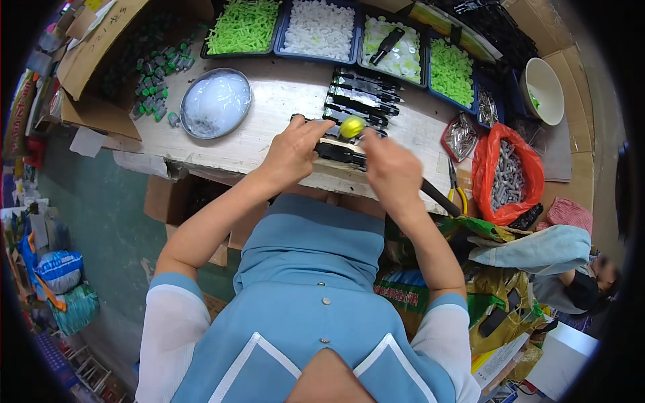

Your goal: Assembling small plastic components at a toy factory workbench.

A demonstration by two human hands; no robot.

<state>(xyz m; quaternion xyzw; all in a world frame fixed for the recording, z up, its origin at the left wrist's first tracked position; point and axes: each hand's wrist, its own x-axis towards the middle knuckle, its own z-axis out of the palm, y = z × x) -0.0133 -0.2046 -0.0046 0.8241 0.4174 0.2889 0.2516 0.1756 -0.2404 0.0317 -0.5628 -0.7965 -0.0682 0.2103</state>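
Observation:
My right hand (393,168) is wrapped round the black handle of a hammer with a yellow head (351,126). The head is just above the row of parts, by my left fingertips; the handle's end sticks out below my right wrist. With closed fingers my left hand (289,151) steadies a black plastic part, mostly hidden by the fingers. Another black part (339,154) lies nearer me at the table's front. Beyond the hands, several long black parts (363,94) are lined up side by side on the pale worktable (282,80).
Blue trays of green pieces (242,27) and white pieces (319,30) line the back. A round metal dish (215,104) and green-topped pieces (154,87) lie left. Yellow-handled pliers (459,191), a red bag (480,171) of grey pieces and a white bowl (543,91) are right.

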